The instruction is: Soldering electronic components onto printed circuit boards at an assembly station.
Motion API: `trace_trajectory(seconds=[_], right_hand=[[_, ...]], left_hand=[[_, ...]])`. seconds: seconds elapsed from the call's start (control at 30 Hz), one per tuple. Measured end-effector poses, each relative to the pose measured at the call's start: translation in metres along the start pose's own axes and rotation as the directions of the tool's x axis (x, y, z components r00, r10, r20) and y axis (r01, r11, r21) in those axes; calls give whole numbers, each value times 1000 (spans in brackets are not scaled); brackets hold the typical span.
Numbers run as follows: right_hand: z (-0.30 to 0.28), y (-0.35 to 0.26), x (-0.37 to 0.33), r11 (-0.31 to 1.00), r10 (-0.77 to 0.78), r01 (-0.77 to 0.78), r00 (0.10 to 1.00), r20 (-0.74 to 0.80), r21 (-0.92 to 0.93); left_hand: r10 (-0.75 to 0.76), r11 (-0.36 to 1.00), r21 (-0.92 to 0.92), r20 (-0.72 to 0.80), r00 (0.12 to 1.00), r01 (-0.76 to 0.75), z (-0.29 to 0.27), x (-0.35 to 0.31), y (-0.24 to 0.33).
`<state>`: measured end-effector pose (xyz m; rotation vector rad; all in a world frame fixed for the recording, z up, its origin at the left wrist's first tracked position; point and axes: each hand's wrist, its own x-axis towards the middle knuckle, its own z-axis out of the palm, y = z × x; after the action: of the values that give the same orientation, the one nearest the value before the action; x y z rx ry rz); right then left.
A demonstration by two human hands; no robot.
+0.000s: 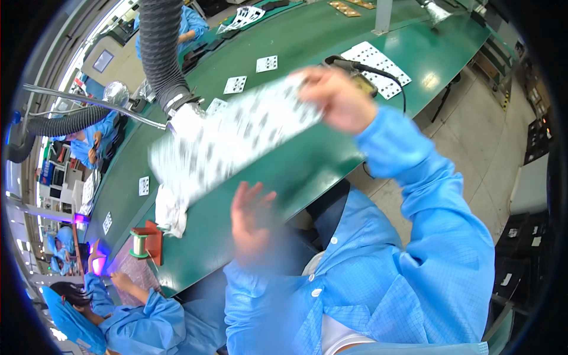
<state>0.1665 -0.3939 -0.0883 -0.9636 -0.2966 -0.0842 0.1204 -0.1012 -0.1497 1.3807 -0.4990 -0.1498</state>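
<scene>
Head cam's got the right hand (338,97) gripping a blurry spotted sheet (254,127) over the green table (207,242), inside its near edge, left hand (251,219) empty and splayed, so I'd say lifted but not set down yet.

Table (307,160) across middle. Above it, sheet (236,133) in right hand (340,99), spanning left to right. Left hand (251,222) near sheet's lower edge. Second sheet (381,66) on table, behind right hand and to its right. Cards (267,64) on table, beyond sheet. Cloth (170,213) by sheet's left end; spool (139,245) left of cloth, nearer co-worker (142,322) at lower left. Hose (160,47) above table.
</scene>
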Motion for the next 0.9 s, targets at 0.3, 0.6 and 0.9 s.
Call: trace_trajectory(seconds=[0.3,0.6,0.9], right_hand=[[12,64,12,-30,-334,148,931,149,-989],[-27,97,16,-596,-80,-37,997,13,-802],[-47,101,33,-518,-140,25,984,114,-855]], left_hand=[[-159,865,-495,-423,892,-81,-30,31,19],[174,756,-585,-253,952,-294,-45,89,52],[126,748,-616,-234,964,-247,-59,91,36]])
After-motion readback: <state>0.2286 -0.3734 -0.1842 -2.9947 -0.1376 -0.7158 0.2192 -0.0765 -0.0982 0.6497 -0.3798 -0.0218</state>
